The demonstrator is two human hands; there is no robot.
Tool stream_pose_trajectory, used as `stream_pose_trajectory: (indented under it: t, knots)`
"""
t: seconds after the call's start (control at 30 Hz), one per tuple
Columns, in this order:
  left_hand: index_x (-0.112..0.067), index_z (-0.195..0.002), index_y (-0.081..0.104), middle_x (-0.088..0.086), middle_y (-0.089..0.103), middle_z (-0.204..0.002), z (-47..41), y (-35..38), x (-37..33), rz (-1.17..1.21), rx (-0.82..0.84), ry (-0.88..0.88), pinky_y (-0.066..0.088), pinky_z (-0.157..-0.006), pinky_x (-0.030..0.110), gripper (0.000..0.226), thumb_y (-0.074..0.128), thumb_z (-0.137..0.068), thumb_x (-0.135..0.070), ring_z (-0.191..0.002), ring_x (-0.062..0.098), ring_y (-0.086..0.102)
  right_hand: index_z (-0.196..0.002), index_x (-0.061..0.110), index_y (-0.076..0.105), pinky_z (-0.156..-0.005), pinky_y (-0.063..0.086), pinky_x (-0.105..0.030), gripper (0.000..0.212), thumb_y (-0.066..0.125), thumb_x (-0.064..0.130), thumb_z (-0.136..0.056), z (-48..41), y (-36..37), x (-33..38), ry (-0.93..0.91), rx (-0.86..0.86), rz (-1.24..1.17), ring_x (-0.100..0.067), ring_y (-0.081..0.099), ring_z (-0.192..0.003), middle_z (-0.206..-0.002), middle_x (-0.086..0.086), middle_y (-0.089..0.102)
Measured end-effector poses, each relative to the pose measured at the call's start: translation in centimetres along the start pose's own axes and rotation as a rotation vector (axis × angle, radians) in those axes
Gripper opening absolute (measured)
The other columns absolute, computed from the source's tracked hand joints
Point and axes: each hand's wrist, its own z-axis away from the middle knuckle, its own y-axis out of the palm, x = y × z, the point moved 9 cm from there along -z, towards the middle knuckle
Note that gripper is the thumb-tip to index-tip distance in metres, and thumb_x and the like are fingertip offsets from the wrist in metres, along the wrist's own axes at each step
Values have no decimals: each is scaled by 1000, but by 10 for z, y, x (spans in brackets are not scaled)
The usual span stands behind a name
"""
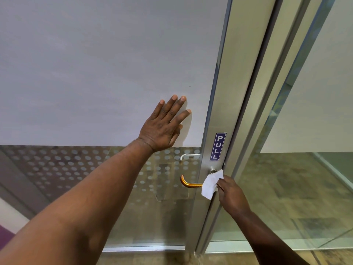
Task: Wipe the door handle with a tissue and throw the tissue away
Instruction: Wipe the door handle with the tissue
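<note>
Pressing flat, fingers spread, holding nothing: left hand (164, 127) on frosted door glass (95, 64). Right hand (232, 194) pinches tissue (210, 185) against door handle (189, 185), curved end free at nine o'clock.

The curved metal door handle (188, 184) glowed orange-gold, the crumpled paper tissue (210, 184) was white, the narrow PULL sticker (218, 146) showed white letters on dark blue, and the frosted glass door panel (95, 64) was pale grey above rows of pale dots.
</note>
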Motion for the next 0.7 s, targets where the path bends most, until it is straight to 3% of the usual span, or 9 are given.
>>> stream_pose_trajectory:
  t: [0.13,0.27,0.43,0.6,0.7]
  knots:
    - [-18,-161,26,17,20,-169,-1,-1,0,-8,-11,5,-3,-129,45,62,45,-103,-31,-158,28,2,-97,8,74,-80,51,-29,21,70,-4,-80,5,6,2,-52,19,17,-29,66,-98,-109,-8,70]
    - [-17,-160,29,18,23,-168,-1,-2,-1,-5,-28,3,-2,-129,46,62,47,-102,-28,-158,29,6,-94,11,73,-68,52,-31,30,77,-7,-71,5,7,13,-147,9,42,-32,65,-87,-94,-6,68]
    - [-17,-161,29,18,22,-168,-1,-2,-1,-10,-27,4,-3,-129,45,61,45,-103,-29,-158,28,4,-111,18,75,-83,52,-37,46,80,0,-69,6,5,25,-242,-13,110,-28,65,-94,-100,-2,72]
    - [-17,-161,27,17,21,-168,-1,0,-1,-15,-17,7,-3,-129,46,62,45,-103,-30,-158,28,2,-89,19,77,-80,50,-37,27,85,7,-67,3,10,48,-300,-68,176,-26,65,-82,-83,2,71]
    - [-18,-161,27,17,19,-169,0,2,0,-19,-13,8,-4,-129,46,62,44,-103,-30,-158,29,2,-89,19,75,-76,49,-37,26,84,8,-67,2,15,61,-317,-95,194,-25,64,-82,-81,3,70]
